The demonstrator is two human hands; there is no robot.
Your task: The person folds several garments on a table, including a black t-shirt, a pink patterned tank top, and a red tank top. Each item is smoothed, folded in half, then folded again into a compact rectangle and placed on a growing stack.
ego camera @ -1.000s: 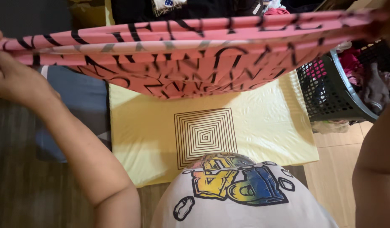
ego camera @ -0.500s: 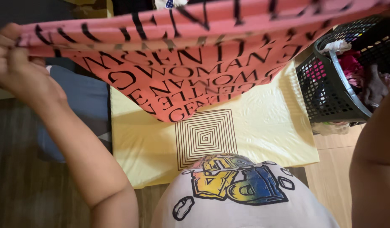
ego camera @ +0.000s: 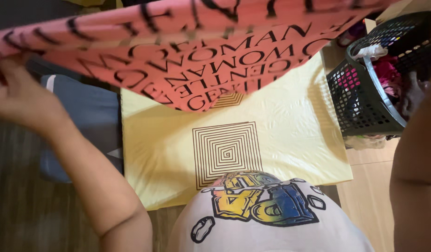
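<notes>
1. The pink cloth with black lettering [ego camera: 211, 51] is hanging stretched across the top of the view, its long axis running left to right, from one hand towards the other.
2. The left hand [ego camera: 19, 98] is gripping the cloth's left end at the left edge of the view — the fingers are closed up into the fabric's edge, with the forearm running down and to the right towards the body.
3. The right hand itself is lying outside the view; only the right arm [ego camera: 418, 177] is showing along the right edge, rising towards the cloth's far end, so whether that hand is closed on the fabric cannot be told.
4. The cloth is sagging in the middle, and its lowest point is dangling over the far edge of the yellow mat [ego camera: 290, 130] without clearly touching it — a second, smaller spiral pattern is peeking out just under that tip.
5. The mat is lying flat on the floor [ego camera: 38, 214] directly below the cloth, with a black square spiral print [ego camera: 227, 151] near its near edge, just beyond the person's white printed shirt [ego camera: 267, 219].
6. The cloth is therefore lying ahead of and above both arms, with the left hand the only one seen holding it.
7. A dark laundry basket [ego camera: 364, 93] full of clothes is standing just beside the mat's right edge, and a grey-blue folded fabric [ego camera: 80, 121] is lying against the mat's left edge.
</notes>
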